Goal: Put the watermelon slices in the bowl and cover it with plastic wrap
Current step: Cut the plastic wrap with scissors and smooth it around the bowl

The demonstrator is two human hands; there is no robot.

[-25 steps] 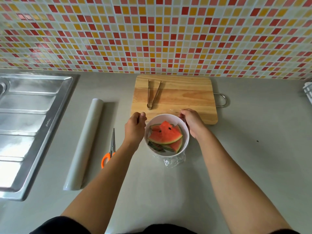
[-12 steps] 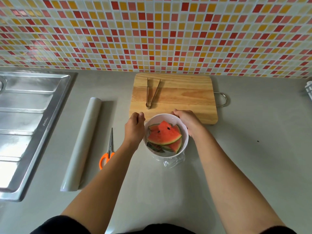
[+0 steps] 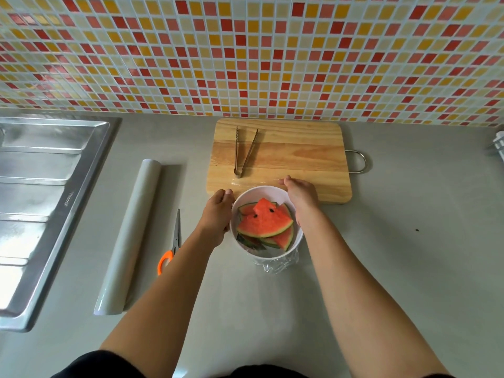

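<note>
A white bowl (image 3: 293,248) stands on the grey counter just in front of the cutting board. Several red watermelon slices (image 3: 264,223) with green rind lie in it. A clear sheet of plastic wrap (image 3: 276,264) hangs crumpled over the bowl's near side, and its far edge stretches over the board's front. My left hand (image 3: 216,214) pinches the wrap at the bowl's left rim. My right hand (image 3: 300,196) pinches it at the far right rim.
A wooden cutting board (image 3: 300,156) with metal tongs (image 3: 244,152) lies behind the bowl. The plastic wrap roll (image 3: 129,236) and orange-handled scissors (image 3: 171,244) lie to the left. A steel sink (image 3: 41,192) fills the far left. A tiled wall stands behind.
Both hands have shifted slightly along the bowl's rim toward its far side, drawing the wrap's far edge out over the board. The bowl stays in place.
</note>
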